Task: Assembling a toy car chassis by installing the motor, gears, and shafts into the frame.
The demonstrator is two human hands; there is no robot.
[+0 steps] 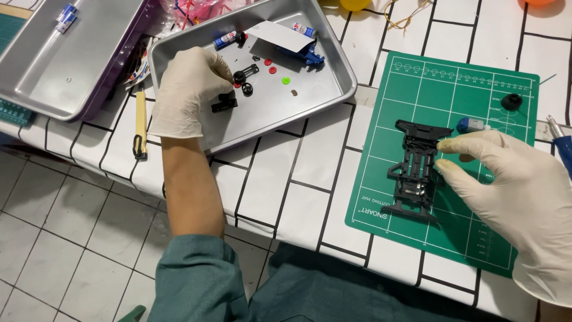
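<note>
A black toy-car chassis [415, 170] lies on a green cutting mat [381, 107]. My right hand [515, 191], in a pale glove, rests on the mat with its fingertips touching the chassis's right side. My gloved left hand [187, 89] reaches into a metal tray [310, 89], its fingers pinched on a small black wheel-and-axle part [243, 76]. A black flat part [224, 105] and a black wheel [247, 89] lie just beside those fingers.
The tray also holds small red and green bits, a blue piece [307, 55], a white card and small batteries. A second metal tray [65, 53] sits at upper left. A yellow-handled tool [140, 122] lies between them. A black wheel [511, 101] and small motor [471, 124] rest on the mat.
</note>
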